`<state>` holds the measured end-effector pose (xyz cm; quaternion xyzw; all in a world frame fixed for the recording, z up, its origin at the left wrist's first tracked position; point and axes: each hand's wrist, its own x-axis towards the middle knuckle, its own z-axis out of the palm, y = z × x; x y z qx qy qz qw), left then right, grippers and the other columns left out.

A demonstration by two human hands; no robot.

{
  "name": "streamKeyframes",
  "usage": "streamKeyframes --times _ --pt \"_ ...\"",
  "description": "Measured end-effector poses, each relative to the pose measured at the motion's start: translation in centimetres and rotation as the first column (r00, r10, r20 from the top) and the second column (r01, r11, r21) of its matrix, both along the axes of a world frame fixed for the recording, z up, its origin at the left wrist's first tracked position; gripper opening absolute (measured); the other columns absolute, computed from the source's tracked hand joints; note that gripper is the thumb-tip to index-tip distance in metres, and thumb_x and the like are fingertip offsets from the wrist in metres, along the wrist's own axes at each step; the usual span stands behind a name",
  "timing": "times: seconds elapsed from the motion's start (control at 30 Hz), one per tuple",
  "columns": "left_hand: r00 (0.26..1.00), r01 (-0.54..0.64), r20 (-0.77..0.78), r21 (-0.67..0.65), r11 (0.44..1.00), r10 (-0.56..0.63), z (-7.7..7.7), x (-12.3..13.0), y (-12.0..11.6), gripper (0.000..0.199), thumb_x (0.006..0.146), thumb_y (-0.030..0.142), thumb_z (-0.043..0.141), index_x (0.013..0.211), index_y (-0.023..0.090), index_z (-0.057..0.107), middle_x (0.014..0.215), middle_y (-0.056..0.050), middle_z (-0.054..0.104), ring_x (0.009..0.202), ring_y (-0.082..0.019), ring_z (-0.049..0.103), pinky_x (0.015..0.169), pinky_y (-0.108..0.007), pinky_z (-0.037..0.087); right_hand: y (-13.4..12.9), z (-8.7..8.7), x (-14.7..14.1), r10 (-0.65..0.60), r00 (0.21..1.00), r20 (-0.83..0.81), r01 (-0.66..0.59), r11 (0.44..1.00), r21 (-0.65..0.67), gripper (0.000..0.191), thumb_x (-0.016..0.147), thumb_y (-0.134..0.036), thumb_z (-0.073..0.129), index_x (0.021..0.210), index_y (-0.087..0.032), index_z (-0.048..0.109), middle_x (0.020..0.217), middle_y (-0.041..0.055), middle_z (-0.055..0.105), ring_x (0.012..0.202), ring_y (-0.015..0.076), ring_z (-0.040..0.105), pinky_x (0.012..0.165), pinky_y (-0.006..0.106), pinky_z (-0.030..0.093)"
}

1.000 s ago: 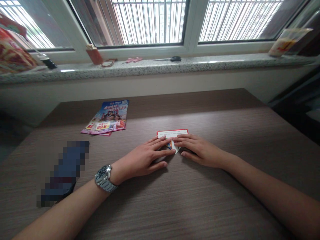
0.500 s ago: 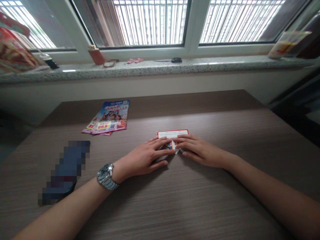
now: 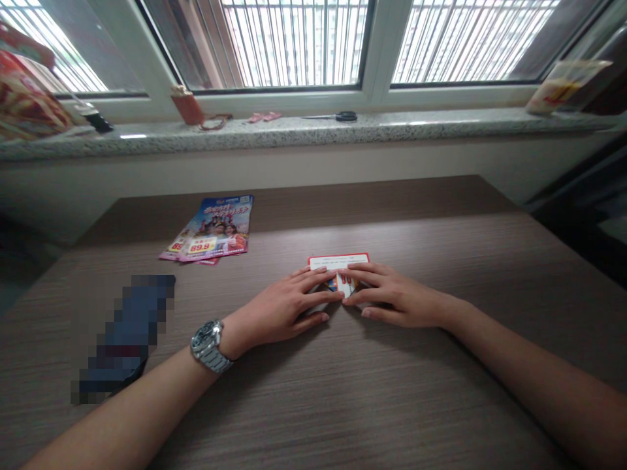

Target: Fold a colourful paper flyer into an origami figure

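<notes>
Left hand (image 3: 289,303) and right hand (image 3: 399,297) open, fingers laid on a folded paper (image 3: 337,262).
Neither hand pinches it; fingertips nearly meet over the paper, around the middle of the table (image 3: 304,405). Watch (image 3: 210,344) on left wrist. Pixelated dark item (image 3: 130,326) and overlapping leaflets (image 3: 218,228) lie farther left; scissors (image 3: 345,116) rest on the windowsill (image 3: 416,128).

Folded paper (image 3: 337,263), five o'clock near centre: middle partly covered by fingers (image 3: 321,298); small print illegible. Dark object (image 3: 132,329), eight o'clock: pixelated. Red packet (image 3: 27,101), ten o'clock: left side cut off.
</notes>
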<state>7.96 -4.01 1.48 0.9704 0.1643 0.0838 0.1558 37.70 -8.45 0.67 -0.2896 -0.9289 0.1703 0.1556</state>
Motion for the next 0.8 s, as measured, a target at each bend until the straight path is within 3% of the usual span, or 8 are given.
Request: streamKeyframes --times 0.27,0.8 --pt "1.0 0.006 -0.016 0.038 0.999 -0.006 0.21 0.18 0.1 0.045 0.105 0.043 0.049 0.149 0.031 0.05 0.165 -0.004 0.033 0.153 -0.025 0.032 0.129 -0.05 0.021 0.18 -0.09 0.12 -0.02 1.0 -0.016 0.02 1.0 -0.022 0.034 0.1 -0.033 0.06 0.133 -0.029 0.066 0.162 0.0082 0.042 0.147 0.029 0.039 0.119 0.053 0.035" --pt "0.997 -0.032 -0.062 0.054 0.998 0.036 0.19 0.14 -0.01 0.047 0.105 0.047 0.047 0.15 0.035 0.048 0.165 -0.004 0.034 0.151 -0.028 0.035 0.124 -0.051 0.029 0.1 -0.17 0.05 -0.036 0.999 -0.01 0.036 0.999 -0.011 0.033 0.1 -0.035 0.059 0.132 -0.028 0.067 0.161 0.0112 0.041 0.148 0.03 0.038 0.119 0.054 0.034"
